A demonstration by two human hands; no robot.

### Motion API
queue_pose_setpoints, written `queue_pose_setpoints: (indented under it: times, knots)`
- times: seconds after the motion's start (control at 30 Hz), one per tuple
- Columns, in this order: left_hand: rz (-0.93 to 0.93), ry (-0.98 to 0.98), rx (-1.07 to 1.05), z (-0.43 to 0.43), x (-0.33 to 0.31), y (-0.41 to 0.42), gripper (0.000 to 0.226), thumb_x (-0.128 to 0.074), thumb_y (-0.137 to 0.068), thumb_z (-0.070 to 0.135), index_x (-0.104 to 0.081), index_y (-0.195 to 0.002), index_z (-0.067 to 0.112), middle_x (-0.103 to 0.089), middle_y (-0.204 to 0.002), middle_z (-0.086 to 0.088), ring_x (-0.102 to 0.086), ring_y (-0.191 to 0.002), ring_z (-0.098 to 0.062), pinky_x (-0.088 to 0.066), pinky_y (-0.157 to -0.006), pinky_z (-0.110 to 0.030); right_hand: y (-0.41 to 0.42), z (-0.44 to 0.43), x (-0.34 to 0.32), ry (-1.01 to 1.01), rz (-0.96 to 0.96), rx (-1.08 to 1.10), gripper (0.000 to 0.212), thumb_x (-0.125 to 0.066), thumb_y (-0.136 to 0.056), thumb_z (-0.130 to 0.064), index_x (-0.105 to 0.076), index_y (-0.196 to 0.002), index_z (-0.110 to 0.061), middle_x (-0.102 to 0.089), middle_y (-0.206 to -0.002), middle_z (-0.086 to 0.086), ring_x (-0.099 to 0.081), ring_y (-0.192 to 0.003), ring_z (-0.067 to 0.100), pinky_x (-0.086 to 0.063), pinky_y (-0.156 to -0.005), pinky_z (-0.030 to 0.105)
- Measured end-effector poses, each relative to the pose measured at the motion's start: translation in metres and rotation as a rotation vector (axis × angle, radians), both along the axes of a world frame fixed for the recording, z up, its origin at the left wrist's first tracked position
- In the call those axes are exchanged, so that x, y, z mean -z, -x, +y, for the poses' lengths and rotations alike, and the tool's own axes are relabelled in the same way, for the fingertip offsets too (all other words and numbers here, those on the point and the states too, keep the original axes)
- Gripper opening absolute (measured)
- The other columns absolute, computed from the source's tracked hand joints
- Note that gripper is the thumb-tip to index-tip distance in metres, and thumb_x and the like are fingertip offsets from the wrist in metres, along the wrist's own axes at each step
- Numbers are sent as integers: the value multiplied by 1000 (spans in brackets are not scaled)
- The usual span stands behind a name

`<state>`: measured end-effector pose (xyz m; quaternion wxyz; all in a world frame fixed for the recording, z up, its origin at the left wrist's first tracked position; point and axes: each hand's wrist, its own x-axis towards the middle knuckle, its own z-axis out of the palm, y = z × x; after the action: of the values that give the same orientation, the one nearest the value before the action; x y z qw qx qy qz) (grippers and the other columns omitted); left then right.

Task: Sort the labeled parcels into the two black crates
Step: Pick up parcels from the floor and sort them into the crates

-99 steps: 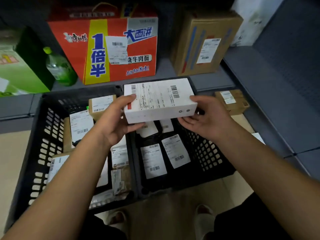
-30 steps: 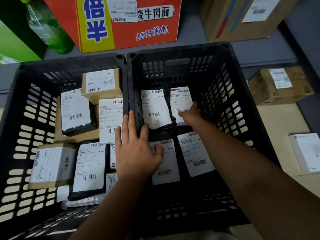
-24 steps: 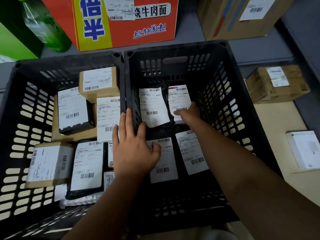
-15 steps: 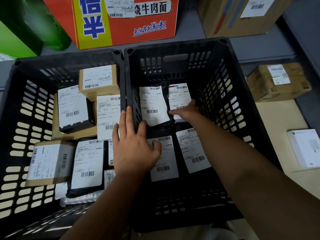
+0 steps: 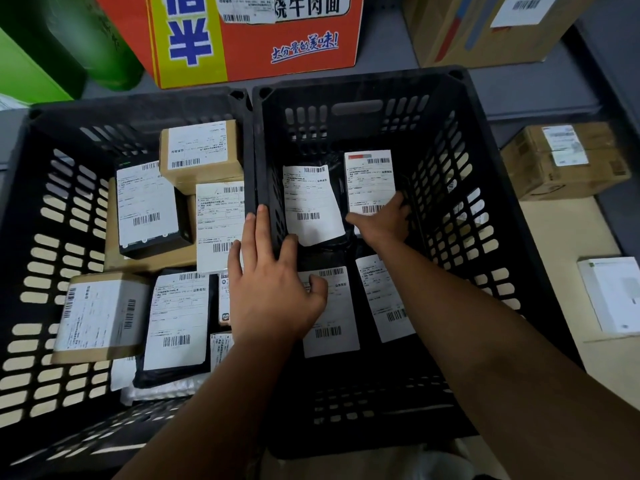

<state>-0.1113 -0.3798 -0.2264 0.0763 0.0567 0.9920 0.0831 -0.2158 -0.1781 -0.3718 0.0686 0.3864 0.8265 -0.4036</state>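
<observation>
Behind, 牛肉面 carton (image 5: 294, 39) — left hand (image 5: 273, 289) flat on crate (image 5: 266, 161), right hand (image 5: 384, 225) grips parcel (image 5: 370, 178)

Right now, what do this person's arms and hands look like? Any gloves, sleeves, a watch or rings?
Both are bare. The left hand and right hand wear no gloves, and no ring shows on the fingers in view. The left forearm and right forearm are uncovered right to the picture's edge: no sleeve, watch or wristband is visible.
</observation>
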Motion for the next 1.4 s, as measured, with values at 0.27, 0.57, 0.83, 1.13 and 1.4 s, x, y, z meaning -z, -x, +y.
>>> queue_pose_setpoints:
  times: [0.27, 0.57, 0.83, 1.13, 1.4]
  knots:
    - [-14, 3, 2, 0, -1, 0, 66, -41, -80, 58, -48, -137, 24, 7, -168, -8, 10, -153, -24, -8, -121, -47, -2, 0, 0, 11, 24, -70, 122, -84, -57, -49, -8, -150, -27, -33, -144, 10, -46, -126, 36, -49, -99, 52]
    - [-2, 6, 5, -1, 0, -1, 61, -48, -83, 56, -50, -135, 24, 5, -168, -9, 8, -154, -24, -13, -120, -48, -5, 10, -6, 37, -193, -189, 124, -80, -63, -58, -2, -154, -26, -30, -151, 14, -43, -132, 39, -46, -102, 46]
    - [-9, 0, 6, -1, -1, 0, 64, -44, -82, 57, -49, -136, 23, 7, -168, -9, 9, -153, -24, -13, -120, -48, -7, 7, 0, 10, -158, -170, 118, -78, -58, -62, -13, -149, -23, -33, -147, 12, -46, -127, 39, -46, -103, 52]
    - [-3, -3, 1, -1, 3, 0, 65, -40, -79, 57, -51, -133, 24, 5, -168, -8, 9, -153, -23, -16, -119, -49, -3, 4, 17, 42, -48, -107, 125, -83, -54, -52, -9, -151, -24, -31, -145, 12, -40, -130, 37, -44, -104, 54]
    - [-11, -2, -3, -2, 3, -1, 62, -44, -81, 56, -50, -134, 24, 7, -167, -7, 10, -153, -22, -17, -119, -49, 3, 14, 20, 62, -231, -210, 129, -81, -67, -60, 7, -155, -24, -26, -154, 14, -28, -141, 36, -31, -114, 54]
